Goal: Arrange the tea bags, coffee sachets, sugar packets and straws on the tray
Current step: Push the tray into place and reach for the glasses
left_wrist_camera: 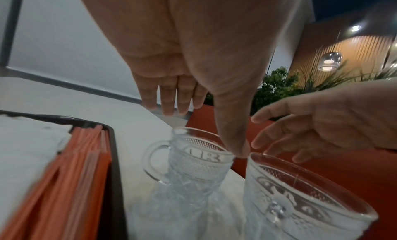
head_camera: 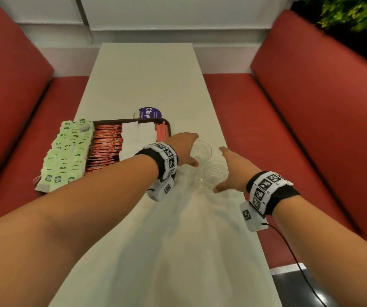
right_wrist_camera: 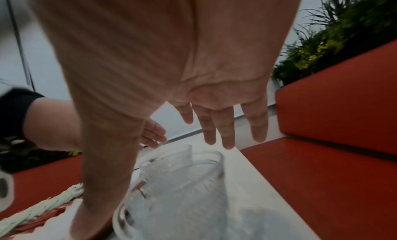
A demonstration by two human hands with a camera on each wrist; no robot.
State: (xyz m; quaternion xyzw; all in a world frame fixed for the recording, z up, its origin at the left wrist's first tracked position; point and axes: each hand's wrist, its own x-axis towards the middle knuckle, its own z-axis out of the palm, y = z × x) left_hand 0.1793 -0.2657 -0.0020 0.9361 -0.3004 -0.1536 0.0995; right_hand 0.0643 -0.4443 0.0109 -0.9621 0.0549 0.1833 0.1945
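Note:
A dark tray (head_camera: 133,120) on the left of the table holds rows of green tea bags (head_camera: 67,151), red coffee sachets (head_camera: 105,147), white sugar packets (head_camera: 133,136) and orange straws (head_camera: 162,131). The tea bags spill over the tray's left rim. Right of the tray stand two empty glass mugs. My left hand (head_camera: 191,149) hovers open over the far mug (head_camera: 202,149); its thumb tip (left_wrist_camera: 238,152) comes down to that mug's rim (left_wrist_camera: 193,162). Over the near mug (head_camera: 214,173) my right hand (head_camera: 227,169) is spread with straight fingers (right_wrist_camera: 223,124), holding nothing.
The white table (head_camera: 145,74) runs away from me between two red benches (head_camera: 289,129). A round purple disc (head_camera: 149,113) lies just behind the tray. The mugs stand close to the table's right edge. A black cable hangs from my right wrist.

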